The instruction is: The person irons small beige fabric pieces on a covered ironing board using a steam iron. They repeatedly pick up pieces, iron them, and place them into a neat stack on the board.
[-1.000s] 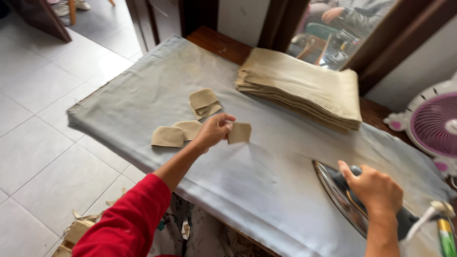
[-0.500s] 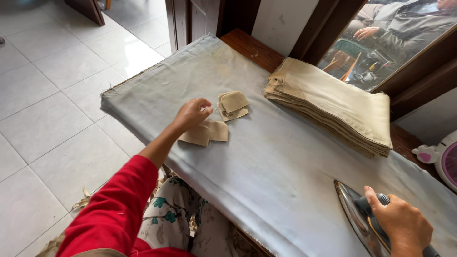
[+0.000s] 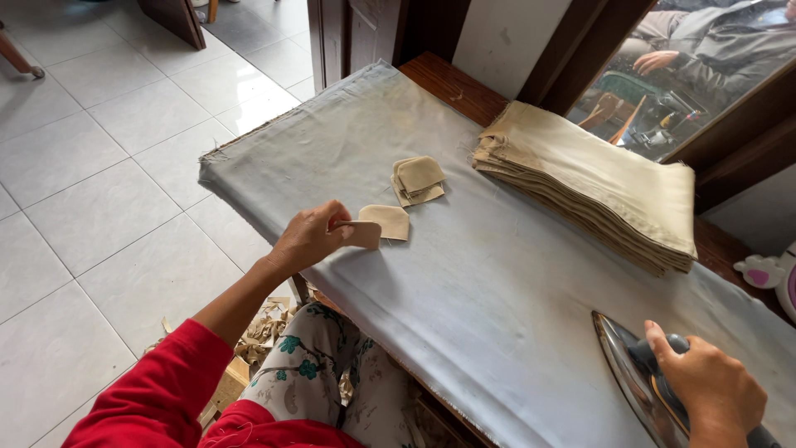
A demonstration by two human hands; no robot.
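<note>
1. A grey padded ironing table (image 3: 514, 282) stands over a white tiled floor (image 3: 91, 191); everything else is placed from it.
2. The left hand (image 3: 308, 241) rests near the table's front edge, its fingers pinched closed on a small tan fabric piece (image 3: 361, 235), which lies low against the cloth.
3. Just beside that piece, further in on the table, sits a second small tan piece (image 3: 390, 221), touching or slightly overlapping the first.
4. A little further back on the table lies a small pile of similar cut pieces (image 3: 418, 179), apart from the hand.
5. Toward the table's far side, by the window, sits a tall stack of folded tan fabric (image 3: 593, 182), well apart from the left hand.
6. The right hand (image 3: 711, 392) is at the table's near right end, fingers wrapped closed around the handle of an iron (image 3: 643, 386), whose shiny soleplate shows tilted up.
7. Below the table's front edge, scraps of tan fabric (image 3: 264, 328) lie by the person's patterned trousers.
</note>
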